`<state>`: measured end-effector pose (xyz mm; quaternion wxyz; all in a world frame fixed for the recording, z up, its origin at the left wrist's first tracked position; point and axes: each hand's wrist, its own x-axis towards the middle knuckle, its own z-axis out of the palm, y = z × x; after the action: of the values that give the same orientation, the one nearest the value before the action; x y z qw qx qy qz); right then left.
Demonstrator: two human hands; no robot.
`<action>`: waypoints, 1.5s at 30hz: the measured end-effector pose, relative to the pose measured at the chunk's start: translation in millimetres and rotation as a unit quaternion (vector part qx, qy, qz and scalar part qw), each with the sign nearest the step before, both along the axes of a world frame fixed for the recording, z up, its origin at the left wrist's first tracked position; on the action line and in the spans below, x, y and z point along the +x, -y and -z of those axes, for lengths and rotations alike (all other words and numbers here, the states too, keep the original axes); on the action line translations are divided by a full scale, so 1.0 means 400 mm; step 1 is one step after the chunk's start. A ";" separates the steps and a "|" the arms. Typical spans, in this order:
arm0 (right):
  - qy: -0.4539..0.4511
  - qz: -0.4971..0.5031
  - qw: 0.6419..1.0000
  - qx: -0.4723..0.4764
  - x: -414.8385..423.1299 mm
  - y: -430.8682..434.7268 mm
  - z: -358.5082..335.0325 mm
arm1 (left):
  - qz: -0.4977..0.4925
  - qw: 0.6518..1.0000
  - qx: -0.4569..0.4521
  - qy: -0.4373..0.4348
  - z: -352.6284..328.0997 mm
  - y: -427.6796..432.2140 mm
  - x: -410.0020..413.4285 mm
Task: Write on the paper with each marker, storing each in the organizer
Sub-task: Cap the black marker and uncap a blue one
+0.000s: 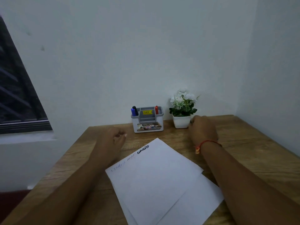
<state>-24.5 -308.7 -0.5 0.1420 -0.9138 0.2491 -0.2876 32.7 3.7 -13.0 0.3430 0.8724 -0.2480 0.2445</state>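
Wood-grain table (243, 143) in a white-walled corner, smooth paper (159, 172) askew at centre, boxy plastic organizer (147, 125) behind it holding three markers (156, 109). Left hand (113, 140) loosely curled, empty; right hand (203, 129) by the square flowerpot (181, 121), its grip hidden, can't tell

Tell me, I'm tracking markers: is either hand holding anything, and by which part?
Left hand: nothing, loosely curled. Right hand, beside the pot: cannot tell; its palm side faces away.

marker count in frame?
3, all standing in the organizer: blue marker and black marker together at its left end, red marker at its right end. The right hand beside the flower pot might hide another; cannot tell.
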 end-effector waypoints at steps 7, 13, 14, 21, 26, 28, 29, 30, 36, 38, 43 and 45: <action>-0.125 0.119 0.985 0.027 -0.019 0.100 0.029 | 0.029 0.998 0.054 -0.023 0.004 -0.013 0.011; -0.130 0.101 0.984 0.068 -0.012 0.112 0.019 | 0.042 0.996 0.069 -0.032 0.001 -0.010 0.007; -0.125 0.107 0.984 0.068 -0.013 0.109 0.016 | 0.040 0.996 0.068 -0.033 0.000 -0.009 0.006; 0.176 0.011 0.980 0.095 -0.032 0.041 -0.047 | 0.035 0.998 0.048 -0.029 -0.007 -0.001 -0.006; 0.270 -0.189 0.930 0.164 -0.044 -0.092 -0.090 | 0.057 0.998 0.027 -0.014 -0.021 0.011 -0.028; 0.240 -0.267 0.905 0.229 -0.049 -0.142 -0.085 | 0.068 0.997 0.021 -0.015 -0.025 0.016 -0.035; 0.217 -0.305 0.890 0.259 -0.051 -0.166 -0.081 | 0.074 0.997 0.019 -0.015 -0.027 0.018 -0.037; 0.193 -0.341 0.872 0.292 -0.050 -0.186 -0.073 | 0.080 0.997 0.016 -0.017 -0.030 0.020 -0.040; 0.097 -0.427 0.808 0.395 -0.057 -0.252 -0.041 | 0.122 0.992 0.008 -0.012 -0.040 0.033 -0.051; 0.091 -0.433 0.790 0.424 -0.065 -0.258 -0.039 | 0.139 0.990 0.018 0.005 -0.040 0.033 -0.052; 0.076 -0.455 0.745 0.482 -0.081 -0.261 -0.036 | 0.163 0.987 0.005 -0.004 -0.042 0.032 -0.054; 0.067 -0.450 0.746 0.486 -0.084 -0.266 -0.038 | 0.165 0.986 0.007 -0.011 -0.042 0.034 -0.056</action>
<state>-58.3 -202.2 14.9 0.6961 -0.7058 -0.0954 -0.0904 10.2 -9.9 3.8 0.3754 0.8244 -0.3868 0.1728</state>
